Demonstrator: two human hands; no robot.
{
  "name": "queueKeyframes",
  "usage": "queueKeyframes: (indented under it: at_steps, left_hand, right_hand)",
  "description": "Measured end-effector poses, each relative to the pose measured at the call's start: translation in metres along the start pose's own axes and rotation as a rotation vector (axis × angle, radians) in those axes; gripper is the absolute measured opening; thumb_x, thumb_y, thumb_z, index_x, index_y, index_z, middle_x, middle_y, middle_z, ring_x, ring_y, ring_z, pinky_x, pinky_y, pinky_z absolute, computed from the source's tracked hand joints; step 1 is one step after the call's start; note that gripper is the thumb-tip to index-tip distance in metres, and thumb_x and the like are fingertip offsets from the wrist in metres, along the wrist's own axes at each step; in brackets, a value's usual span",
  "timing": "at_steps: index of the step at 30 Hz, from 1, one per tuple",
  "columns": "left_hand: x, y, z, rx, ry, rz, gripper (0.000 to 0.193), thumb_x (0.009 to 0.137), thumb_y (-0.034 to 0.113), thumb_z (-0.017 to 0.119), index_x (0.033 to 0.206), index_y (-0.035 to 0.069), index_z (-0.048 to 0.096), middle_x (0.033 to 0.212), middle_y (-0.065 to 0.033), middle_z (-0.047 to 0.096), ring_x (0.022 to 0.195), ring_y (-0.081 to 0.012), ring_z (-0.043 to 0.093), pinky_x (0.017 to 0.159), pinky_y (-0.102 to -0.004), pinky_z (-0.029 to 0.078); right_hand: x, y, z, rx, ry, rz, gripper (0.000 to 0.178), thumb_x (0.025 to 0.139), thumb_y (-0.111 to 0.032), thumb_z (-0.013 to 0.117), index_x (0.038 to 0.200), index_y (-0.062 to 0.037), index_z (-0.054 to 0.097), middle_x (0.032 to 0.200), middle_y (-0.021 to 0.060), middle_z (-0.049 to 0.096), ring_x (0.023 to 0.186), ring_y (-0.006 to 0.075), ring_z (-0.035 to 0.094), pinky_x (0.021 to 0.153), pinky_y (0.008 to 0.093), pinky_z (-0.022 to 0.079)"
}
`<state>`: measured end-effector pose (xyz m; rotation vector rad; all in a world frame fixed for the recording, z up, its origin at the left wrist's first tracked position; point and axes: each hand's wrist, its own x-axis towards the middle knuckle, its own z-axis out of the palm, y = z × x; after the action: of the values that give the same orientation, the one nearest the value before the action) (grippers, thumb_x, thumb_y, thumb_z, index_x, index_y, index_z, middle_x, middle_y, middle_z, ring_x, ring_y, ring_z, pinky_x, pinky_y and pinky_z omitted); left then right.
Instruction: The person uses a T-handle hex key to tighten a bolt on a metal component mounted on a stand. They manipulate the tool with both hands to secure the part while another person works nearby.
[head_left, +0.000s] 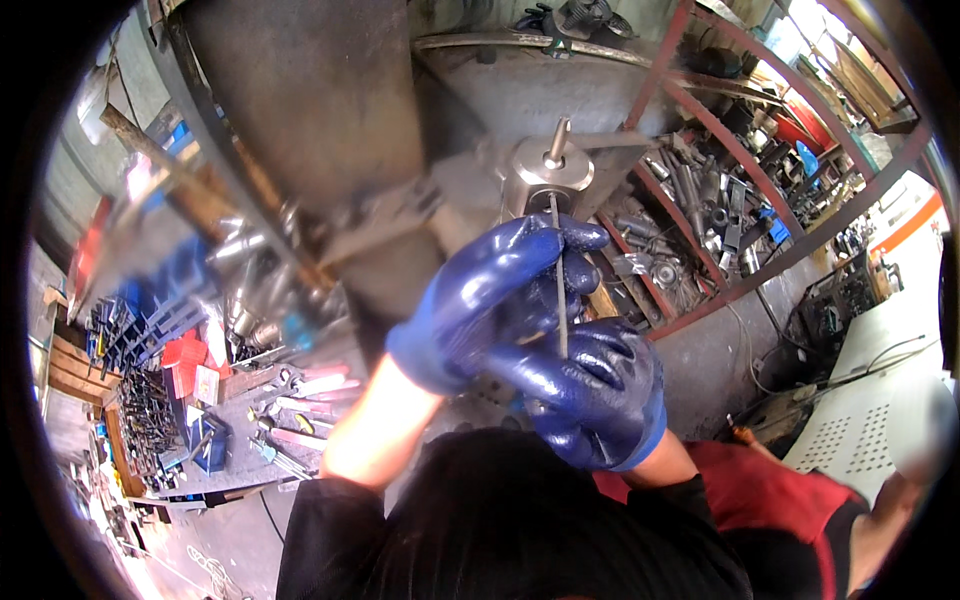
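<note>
Both my hands wear glossy blue coated gloves. A thin grey metal rod [560,290] runs lengthwise between them; whether it is a file or a plain rod I cannot tell. My left hand [490,290] closes around its far part, thumb and fingers near the tip. Around the near end the fingers of my right hand [600,390] are curled. Just beyond my left fingertips stands a shiny round metal part [575,174] with a short shaft [558,145] on top. The rod's far end reaches its near side; whether it enters a hole there is hidden.
At the left a workbench [240,455] carries hand tools and a blue bin [207,445]. A reddish metal frame rack [735,270] full of metal parts stands right. Another person in red and black [775,490] is close at lower right, beside a white perforated panel [845,430].
</note>
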<state>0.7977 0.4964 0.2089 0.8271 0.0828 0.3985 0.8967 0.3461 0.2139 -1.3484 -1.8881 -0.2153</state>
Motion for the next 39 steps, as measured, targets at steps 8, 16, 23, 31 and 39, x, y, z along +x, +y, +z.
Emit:
queueKeyframes:
  at_steps: [8, 16, 23, 31, 39]
  left_hand:
    - [-0.006, 0.001, -0.001, 0.014, -0.015, -0.087, 0.036, 0.106, 0.025, 0.063, 0.131, 0.000, 0.067, 0.096, -0.0066, 0.071, 0.081, -0.0130, 0.067, 0.070, -0.0233, 0.052]
    - [0.006, -0.007, -0.012, -0.074, 0.030, -0.104, 0.035, 0.106, 0.025, 0.062, 0.130, 0.000, 0.067, 0.097, -0.0064, 0.071, 0.083, -0.0139, 0.068, 0.075, -0.0258, 0.057]
    - [0.003, -0.005, -0.010, 0.029, 0.001, -0.030, 0.036, 0.107, 0.024, 0.060, 0.132, -0.001, 0.066, 0.104, -0.0080, 0.072, 0.089, -0.0140, 0.068, 0.079, -0.0257, 0.056]
    - [0.001, -0.009, -0.022, 0.209, -0.027, 0.095, 0.038, 0.107, 0.024, 0.059, 0.134, -0.002, 0.065, 0.103, -0.0068, 0.070, 0.089, -0.0140, 0.066, 0.080, -0.0259, 0.054]
    - [0.001, -0.003, -0.013, -0.050, -0.002, -0.086, 0.044, 0.107, 0.027, 0.058, 0.140, -0.003, 0.061, 0.094, -0.0025, 0.065, 0.081, -0.0118, 0.061, 0.072, -0.0245, 0.052]
  right_hand:
    - [-0.014, -0.004, 0.001, 0.164, 0.024, 0.039, 0.028, 0.088, -0.025, 0.076, 0.113, -0.0120, 0.075, 0.104, 0.0086, 0.077, 0.086, 0.0289, 0.075, 0.074, 0.0416, 0.056]
    - [-0.012, 0.007, 0.011, 0.219, 0.115, 0.052, 0.028, 0.088, -0.017, 0.075, 0.113, -0.0068, 0.075, 0.100, 0.0126, 0.077, 0.083, 0.0296, 0.075, 0.076, 0.0410, 0.059]
    - [-0.007, -0.010, 0.005, 0.175, 0.199, 0.121, 0.035, 0.082, -0.009, 0.073, 0.116, -0.0033, 0.076, 0.093, 0.0120, 0.076, 0.075, 0.0287, 0.072, 0.071, 0.0401, 0.057]
    - [-0.011, -0.005, 0.006, 0.165, 0.157, 0.155, 0.047, 0.090, -0.011, 0.073, 0.134, 0.0015, 0.067, 0.104, 0.0151, 0.076, 0.083, 0.0309, 0.074, 0.072, 0.0432, 0.058]
    - [-0.016, 0.016, 0.012, 0.451, 0.146, 0.073, 0.031, 0.092, -0.022, 0.080, 0.117, -0.0046, 0.078, 0.096, 0.0087, 0.079, 0.086, 0.0251, 0.076, 0.077, 0.0391, 0.059]
